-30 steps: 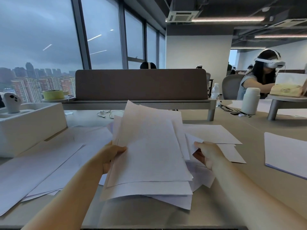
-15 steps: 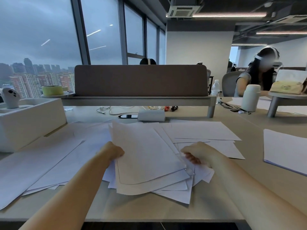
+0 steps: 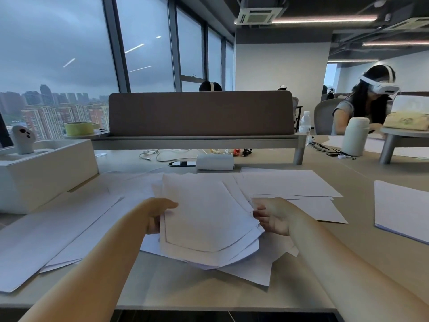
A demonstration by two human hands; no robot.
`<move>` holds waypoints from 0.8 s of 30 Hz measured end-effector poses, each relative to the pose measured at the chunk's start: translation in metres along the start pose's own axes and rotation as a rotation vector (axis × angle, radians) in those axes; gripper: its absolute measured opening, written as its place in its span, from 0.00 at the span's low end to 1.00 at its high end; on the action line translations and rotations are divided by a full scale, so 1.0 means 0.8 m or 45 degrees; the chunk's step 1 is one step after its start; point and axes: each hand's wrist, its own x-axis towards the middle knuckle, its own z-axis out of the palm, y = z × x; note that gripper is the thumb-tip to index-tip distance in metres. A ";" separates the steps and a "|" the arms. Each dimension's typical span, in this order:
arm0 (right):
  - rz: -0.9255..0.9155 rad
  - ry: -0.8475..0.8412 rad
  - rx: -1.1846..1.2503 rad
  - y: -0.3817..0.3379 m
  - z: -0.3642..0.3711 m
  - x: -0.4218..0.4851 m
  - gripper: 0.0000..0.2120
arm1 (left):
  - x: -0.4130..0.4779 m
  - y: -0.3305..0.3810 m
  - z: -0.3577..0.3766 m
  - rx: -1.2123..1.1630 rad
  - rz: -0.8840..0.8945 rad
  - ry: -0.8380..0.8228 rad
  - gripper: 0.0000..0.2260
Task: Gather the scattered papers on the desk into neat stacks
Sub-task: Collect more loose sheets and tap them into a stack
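Lowered since a second ago, paper bundle (image 3: 209, 217) rests on desk (image 3: 359, 205) | my left hand (image 3: 160, 214) and right hand (image 3: 274, 217) grip its edges | loose sheets (image 3: 290, 184) either side of it wait ungathered.

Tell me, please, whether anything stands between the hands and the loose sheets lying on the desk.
Nothing visible does. The left hand and right hand grip the bundle; the loose sheets lie flat beside them on the desk. The white box stands back left, off the path.
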 end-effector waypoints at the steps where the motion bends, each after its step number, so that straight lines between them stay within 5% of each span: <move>1: -0.007 -0.009 -0.039 0.002 0.002 0.002 0.12 | -0.002 -0.001 0.000 -0.010 -0.009 -0.012 0.11; 15: -0.068 -0.097 -0.267 0.012 0.056 0.004 0.05 | -0.024 -0.006 -0.043 0.052 0.069 0.027 0.02; 18: -0.130 -0.100 -0.334 0.011 0.070 0.006 0.06 | -0.025 -0.004 -0.065 0.071 0.091 0.076 0.19; 21: -0.169 -0.152 -0.308 0.012 0.087 -0.001 0.07 | -0.036 -0.002 -0.079 0.099 0.107 0.082 0.08; 24: -0.156 -0.158 -0.289 0.011 0.105 -0.004 0.07 | -0.040 0.001 -0.094 0.094 0.106 0.094 0.07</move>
